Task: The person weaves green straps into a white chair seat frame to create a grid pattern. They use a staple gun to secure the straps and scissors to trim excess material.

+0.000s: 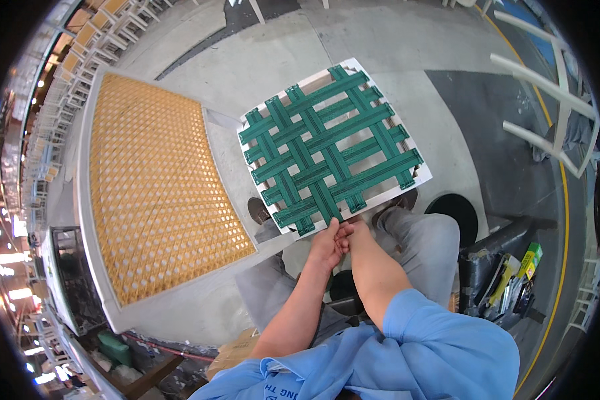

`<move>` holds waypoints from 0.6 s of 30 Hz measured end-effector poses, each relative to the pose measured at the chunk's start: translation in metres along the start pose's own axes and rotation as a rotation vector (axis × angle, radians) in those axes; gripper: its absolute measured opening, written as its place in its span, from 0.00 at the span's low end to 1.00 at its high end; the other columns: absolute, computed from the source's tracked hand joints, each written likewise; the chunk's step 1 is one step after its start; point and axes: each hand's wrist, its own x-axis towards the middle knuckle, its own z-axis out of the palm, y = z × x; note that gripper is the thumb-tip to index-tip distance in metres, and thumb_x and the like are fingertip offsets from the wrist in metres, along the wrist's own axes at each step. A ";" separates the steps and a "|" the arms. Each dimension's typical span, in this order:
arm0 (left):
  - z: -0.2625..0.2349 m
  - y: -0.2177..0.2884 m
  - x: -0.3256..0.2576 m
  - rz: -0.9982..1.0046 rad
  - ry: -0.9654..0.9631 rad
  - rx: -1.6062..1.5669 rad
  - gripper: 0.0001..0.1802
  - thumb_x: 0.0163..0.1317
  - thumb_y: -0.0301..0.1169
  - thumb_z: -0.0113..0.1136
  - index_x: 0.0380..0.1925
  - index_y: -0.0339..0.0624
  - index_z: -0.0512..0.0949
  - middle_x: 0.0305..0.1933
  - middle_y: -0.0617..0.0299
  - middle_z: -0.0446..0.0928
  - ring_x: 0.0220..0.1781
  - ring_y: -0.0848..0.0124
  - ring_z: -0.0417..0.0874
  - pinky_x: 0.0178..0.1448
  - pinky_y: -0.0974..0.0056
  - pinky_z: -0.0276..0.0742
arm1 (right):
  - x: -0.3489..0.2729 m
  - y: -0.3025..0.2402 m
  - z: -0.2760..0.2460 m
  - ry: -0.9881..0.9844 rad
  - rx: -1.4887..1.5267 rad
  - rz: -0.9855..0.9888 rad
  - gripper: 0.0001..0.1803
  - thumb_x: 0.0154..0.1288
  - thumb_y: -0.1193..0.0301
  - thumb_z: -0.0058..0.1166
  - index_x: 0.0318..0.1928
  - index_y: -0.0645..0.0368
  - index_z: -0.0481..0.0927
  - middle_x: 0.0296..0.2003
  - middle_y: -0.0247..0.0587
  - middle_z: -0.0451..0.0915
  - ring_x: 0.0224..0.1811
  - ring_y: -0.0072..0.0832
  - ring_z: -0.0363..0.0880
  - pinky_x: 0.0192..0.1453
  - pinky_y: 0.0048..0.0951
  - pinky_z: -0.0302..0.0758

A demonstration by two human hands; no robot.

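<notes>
Green elastic webbing straps (327, 157) are woven across the white seat frame (420, 172) of a chair in front of me. My left hand (328, 245) is closed at the frame's near edge, its thumb pressed on the end of one strap and its fingers curled below. Close against it, my right hand (355, 230) reaches under the same edge, where its fingers are mostly hidden. The chair's backrest (157, 193), yellow woven cane in a white frame, stands to the left of the seat.
On my right, a black holder (477, 280) carries several tools, among them a bright green-yellow box (530, 260). A round black disc (455, 217) lies beside my right knee. White chair legs (547, 90) jut in at the far right. Rows of chairs (93, 40) line the far left.
</notes>
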 end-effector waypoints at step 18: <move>-0.030 -0.005 0.082 -0.251 0.327 -0.792 0.22 0.67 0.49 0.49 0.51 0.50 0.78 0.46 0.61 0.83 0.48 0.57 0.84 0.50 0.45 0.84 | 0.078 -0.019 -0.004 0.116 0.124 0.098 0.24 0.72 0.44 0.42 0.40 0.50 0.79 0.27 0.33 0.82 0.20 0.28 0.78 0.21 0.30 0.76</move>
